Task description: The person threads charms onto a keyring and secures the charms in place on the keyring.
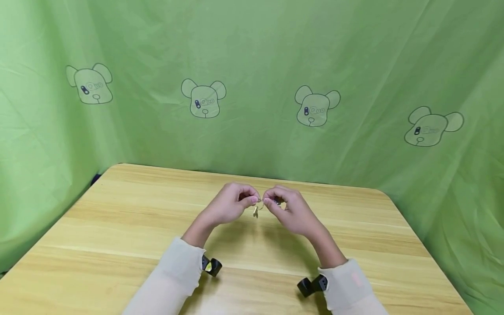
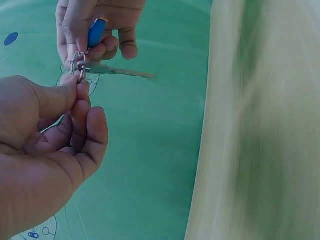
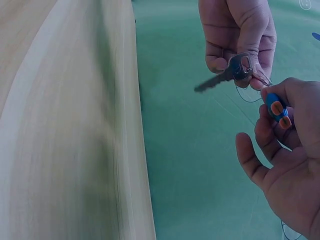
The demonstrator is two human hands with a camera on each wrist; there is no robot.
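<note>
Above the table my two hands meet fingertip to fingertip over a small metal key ring. My left hand pinches one side of the ring between thumb and forefinger. A key hangs from the ring beside the left fingertips, its toothed blade pointing away from the hands. Thumb and forefinger of my right hand pinch the ring's other side. A small blue charm with orange ends lies against the right fingers. In the head view the key looks gold, and the right fingers mostly hide the charm.
Below the hands spreads a light wood-grain table with rounded far corners. Green curtains printed with bear faces hang behind it and at both sides. A black wrist camera sits at the left cuff, another black wrist camera at the right.
</note>
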